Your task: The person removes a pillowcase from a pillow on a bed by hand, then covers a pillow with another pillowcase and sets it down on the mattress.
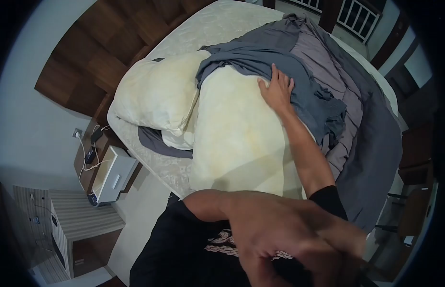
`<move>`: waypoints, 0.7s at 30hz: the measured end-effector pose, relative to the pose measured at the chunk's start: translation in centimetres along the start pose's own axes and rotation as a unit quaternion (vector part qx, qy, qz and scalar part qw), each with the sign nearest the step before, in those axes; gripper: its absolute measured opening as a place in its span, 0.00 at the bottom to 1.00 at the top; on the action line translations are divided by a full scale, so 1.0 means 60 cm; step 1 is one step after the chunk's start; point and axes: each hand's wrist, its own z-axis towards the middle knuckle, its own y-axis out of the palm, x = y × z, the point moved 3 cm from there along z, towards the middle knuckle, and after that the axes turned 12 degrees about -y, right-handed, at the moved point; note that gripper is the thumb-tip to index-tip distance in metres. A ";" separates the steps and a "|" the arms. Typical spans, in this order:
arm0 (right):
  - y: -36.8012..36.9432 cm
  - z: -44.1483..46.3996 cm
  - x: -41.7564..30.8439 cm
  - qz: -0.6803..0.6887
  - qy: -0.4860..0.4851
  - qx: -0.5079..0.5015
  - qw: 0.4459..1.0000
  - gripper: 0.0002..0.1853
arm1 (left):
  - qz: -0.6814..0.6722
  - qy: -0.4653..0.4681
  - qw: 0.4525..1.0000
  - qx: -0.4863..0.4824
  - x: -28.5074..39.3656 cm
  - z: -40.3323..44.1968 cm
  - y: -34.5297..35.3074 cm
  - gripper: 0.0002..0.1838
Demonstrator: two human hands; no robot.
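Observation:
My right hand (278, 88) rests on a blue-grey cloth (313, 100), its fingers apart and flat near the top edge of a bare cream pillow (241, 134). The cloth lies over that pillow's far end and spreads to the right. Close to the camera, my left arm bends across the front of my black shirt, and my left hand (304, 244) is large and blurred. Its fingers cannot be made out, nor anything in them. Another cream pillow (160, 91) lies left of the first one.
Beneath everything is a bare patterned mattress (217, 21). Grey and mauve bedding (375, 148) is bunched along the right. A wooden headboard (98, 52) stands at the left, beside a nightstand (114, 177) with an open drawer and cables on top. A white railing (359, 21) shows at the far right.

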 end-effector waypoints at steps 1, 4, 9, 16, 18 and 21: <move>0.003 -0.009 0.009 -0.005 0.003 0.000 1.000 0.34 | 0.010 -0.003 1.000 0.010 0.004 -0.005 -0.002 0.16; 0.005 -0.033 0.011 -0.017 0.006 -0.048 0.999 0.28 | -0.165 -0.136 0.970 0.116 0.023 -0.018 0.036 0.15; -0.008 -0.069 0.006 -0.031 -0.076 0.006 0.997 0.17 | -0.116 -0.001 0.993 -0.037 -0.005 -0.006 -0.021 0.15; -0.038 -0.110 -0.009 0.054 -0.014 -0.047 0.997 0.18 | -0.013 -0.146 0.978 0.150 -0.002 -0.066 -0.017 0.10; -0.031 -0.121 -0.007 0.039 -0.034 0.000 0.999 0.15 | 0.211 -0.261 0.900 0.279 0.019 -0.100 -0.051 0.08; -0.009 -0.145 0.018 0.084 -0.065 0.011 0.994 0.16 | 0.588 -0.301 0.676 0.327 -0.003 -0.223 -0.173 0.07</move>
